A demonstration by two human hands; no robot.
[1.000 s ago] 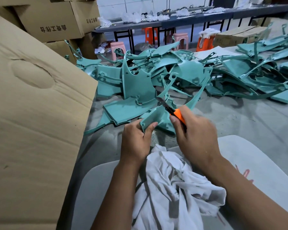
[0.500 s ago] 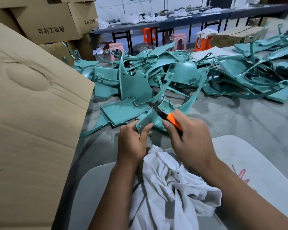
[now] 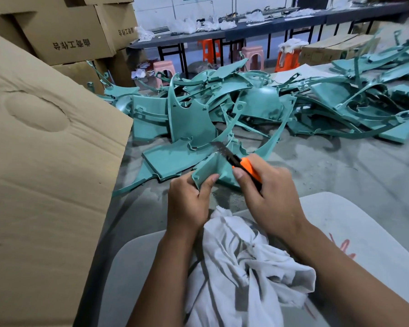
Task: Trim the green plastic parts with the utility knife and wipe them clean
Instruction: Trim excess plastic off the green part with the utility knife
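i have one wide head view, looking forward and down from close above the hands, out over the floor (image 3: 340,175) toward the far wall.

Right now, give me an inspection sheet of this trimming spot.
Surface: grey dusty floor; pale board near the person.
Job's things: small green part; utility knife, blade at its top edge; white rag between the forearms.
Clutter: pile of green parts.
Hands: left hand pinches the part; right hand grips the knife.
Cables: nothing seen.
Surroundings: cardboard boxes left; long tables and plastic stools behind.
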